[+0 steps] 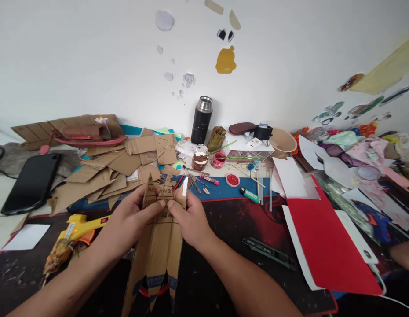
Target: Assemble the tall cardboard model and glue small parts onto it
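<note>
Between my two hands is a long cardboard piece (158,246), creased lengthwise into several panels with pointed ends and printed lettering. My left hand (135,211) grips its left edge, the thumb pressed on the front face. On the opposite edge my right hand (191,215) is closed, its thumb almost meeting the left one near the middle panel. The fingers behind the cardboard are partly hidden. Left of my left forearm lies a yellow hot glue gun (74,229). Out to the right of my right hand rests a dark green utility knife (268,252).
Cut cardboard scraps (102,171) pile up at the back left, below a model boat (89,134). A black thermos (202,121) stands by the wall, near open paint jars (199,161). Red card (326,242) lies at right, and a phone (31,182) at far left.
</note>
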The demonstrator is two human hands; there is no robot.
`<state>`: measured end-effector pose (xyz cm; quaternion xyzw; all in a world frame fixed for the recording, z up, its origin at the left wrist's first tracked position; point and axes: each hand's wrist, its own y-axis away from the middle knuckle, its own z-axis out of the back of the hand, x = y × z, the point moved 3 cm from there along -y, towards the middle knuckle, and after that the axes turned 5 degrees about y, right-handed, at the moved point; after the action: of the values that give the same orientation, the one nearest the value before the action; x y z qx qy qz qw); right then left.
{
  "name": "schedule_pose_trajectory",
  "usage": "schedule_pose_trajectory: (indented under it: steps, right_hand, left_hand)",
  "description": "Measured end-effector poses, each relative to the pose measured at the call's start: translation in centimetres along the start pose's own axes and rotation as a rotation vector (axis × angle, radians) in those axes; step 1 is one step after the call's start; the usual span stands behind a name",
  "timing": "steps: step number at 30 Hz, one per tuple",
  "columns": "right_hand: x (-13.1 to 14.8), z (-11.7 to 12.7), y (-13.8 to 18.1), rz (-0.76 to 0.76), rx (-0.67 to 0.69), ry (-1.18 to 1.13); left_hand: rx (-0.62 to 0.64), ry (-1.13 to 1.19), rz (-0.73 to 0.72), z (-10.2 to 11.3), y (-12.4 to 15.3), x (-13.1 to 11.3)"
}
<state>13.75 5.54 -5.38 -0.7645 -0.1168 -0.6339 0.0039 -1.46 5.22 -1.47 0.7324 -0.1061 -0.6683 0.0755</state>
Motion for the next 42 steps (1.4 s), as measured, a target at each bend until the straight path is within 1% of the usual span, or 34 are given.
schedule_pose_trajectory:
  steps: [7,12,19,25,30,37,42]
  right_hand:
    - [0.5,-0.26,-0.05,0.011,0.022,-0.021]
    - [0.11,-0.03,-0.17,-0.031,0.001,-0.054]
    - [0.03,-0.01,-0.22,-0.015,-0.001,-0.021]
    - [0.49,-0.14,-0.17,-0.005,0.002,-0.009]
    - [0.63,-0.12,-0.15,-0.027,0.005,0.001]
    - [0.21,0.37,-0.35,-0.039,0.002,-0.025]
    - [0.33,0.31,-0.29,-0.035,0.019,-0.047]
  left_hand:
    - [-0.008,-0.019,-0.014,-0.12,-0.06,-0.03]
    - [-0.032,0.024,0.037,-0.03,-0.27,0.21]
    - [-0.003,-0.022,-0.018,-0.13,-0.14,-0.52]
    - [-0.017,-0.03,-0.021,-0.07,-0.09,-0.09]
    - [-0.02,0.014,0.02,0.04,-0.23,0.27]
    - [-0.059,0.043,0.121,-0.21,-0.24,-0.28]
    - [-0.054,0.079,0.066,-0.03,-0.14,-0.2]
